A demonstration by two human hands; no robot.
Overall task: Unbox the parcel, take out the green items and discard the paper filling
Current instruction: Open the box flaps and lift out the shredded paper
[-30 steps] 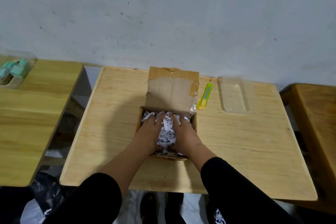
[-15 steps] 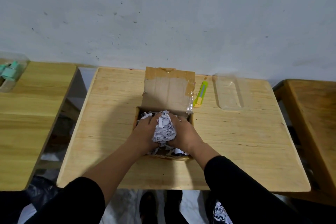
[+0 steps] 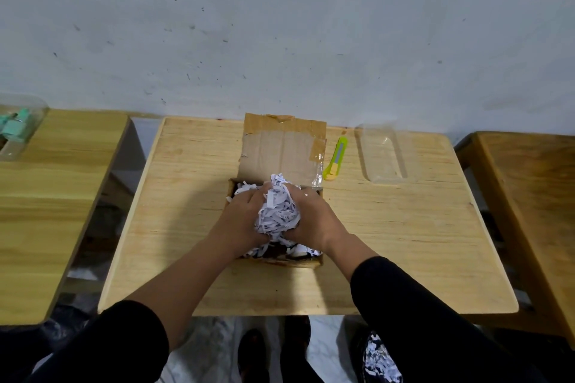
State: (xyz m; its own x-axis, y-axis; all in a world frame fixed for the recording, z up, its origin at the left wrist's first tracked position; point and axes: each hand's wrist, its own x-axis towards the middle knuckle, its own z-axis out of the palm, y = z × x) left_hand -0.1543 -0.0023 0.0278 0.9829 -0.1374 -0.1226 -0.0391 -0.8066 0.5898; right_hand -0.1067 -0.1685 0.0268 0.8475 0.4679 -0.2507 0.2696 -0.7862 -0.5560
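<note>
An open cardboard box sits mid-table with its taped flap folded back toward the wall. A wad of shredded white paper is pressed between my left hand and my right hand, held just above the box opening. More shreds lie loose inside the box around my wrists. No green items show inside the box; the paper and my hands hide its contents.
A yellow-green utility knife lies right of the flap. Beside it stands an empty clear plastic tray. On the left table, a clear container holds mint-green items. Another wooden table stands to the right. A dark bag lies on the floor at lower left.
My hands have squeezed together and gathered the flat paper filling into a ball, then raised it slightly out of the box.
</note>
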